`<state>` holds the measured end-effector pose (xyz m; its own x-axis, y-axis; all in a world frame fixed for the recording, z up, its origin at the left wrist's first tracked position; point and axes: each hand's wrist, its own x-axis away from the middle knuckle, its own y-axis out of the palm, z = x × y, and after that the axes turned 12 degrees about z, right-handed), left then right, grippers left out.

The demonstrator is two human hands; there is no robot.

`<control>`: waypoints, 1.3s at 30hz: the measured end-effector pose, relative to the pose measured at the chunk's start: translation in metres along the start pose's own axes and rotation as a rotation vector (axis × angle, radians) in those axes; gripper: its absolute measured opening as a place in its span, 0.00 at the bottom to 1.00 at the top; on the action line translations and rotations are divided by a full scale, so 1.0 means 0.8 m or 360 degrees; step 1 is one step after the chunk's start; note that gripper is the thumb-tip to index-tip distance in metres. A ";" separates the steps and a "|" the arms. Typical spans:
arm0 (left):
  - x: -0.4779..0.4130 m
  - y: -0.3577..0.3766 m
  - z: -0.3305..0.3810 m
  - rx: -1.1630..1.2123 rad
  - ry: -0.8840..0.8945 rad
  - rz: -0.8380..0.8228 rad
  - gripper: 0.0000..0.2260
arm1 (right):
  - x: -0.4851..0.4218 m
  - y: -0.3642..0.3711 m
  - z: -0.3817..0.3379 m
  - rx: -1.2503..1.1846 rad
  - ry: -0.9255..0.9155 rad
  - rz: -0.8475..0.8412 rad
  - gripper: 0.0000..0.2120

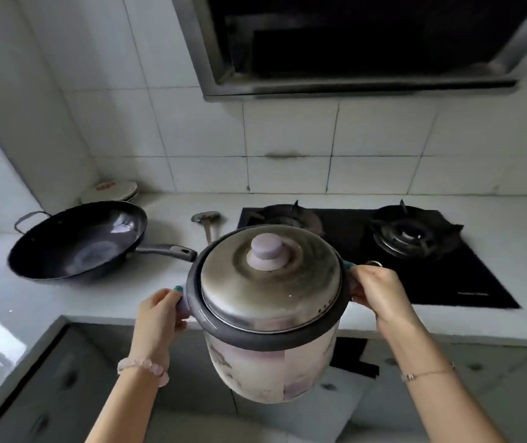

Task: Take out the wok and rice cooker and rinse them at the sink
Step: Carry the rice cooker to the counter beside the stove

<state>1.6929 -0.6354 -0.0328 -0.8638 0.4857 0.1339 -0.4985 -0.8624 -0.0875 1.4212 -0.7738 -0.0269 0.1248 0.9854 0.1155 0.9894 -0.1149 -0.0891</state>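
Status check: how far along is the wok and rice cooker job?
Done: the wok is out, resting on the counter left of the stove. In hand: the rice cooker, lid on, is held in the air before the counter edge, left grip and right grip on its side handles. Left: rinsing both; no sink is in view.

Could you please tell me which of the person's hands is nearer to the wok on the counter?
Left. The left hand grips the handle of the rice cooker on the side facing the wok; the right hand grips the opposite handle, farther away.
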 end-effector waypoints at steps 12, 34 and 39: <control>-0.007 0.173 0.019 -0.0038 -0.0051 -0.0787 0.11 | 0.003 -0.118 0.002 -0.0048 0.0050 0.0855 0.15; 0.240 0.498 0.011 -0.0135 -0.0288 -0.1415 0.09 | -0.033 -0.450 0.046 -0.0289 0.0203 0.1512 0.10; 0.313 0.566 0.001 -0.0129 -0.0327 -0.1379 0.12 | -0.078 -0.546 0.037 -0.0263 0.0188 0.1450 0.09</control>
<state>1.2510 -0.9044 -0.0383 -0.1554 0.9202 0.3592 -0.9804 -0.1882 0.0580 0.9793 -0.7816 -0.0242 0.8558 0.4883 0.1710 0.5030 -0.8626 -0.0543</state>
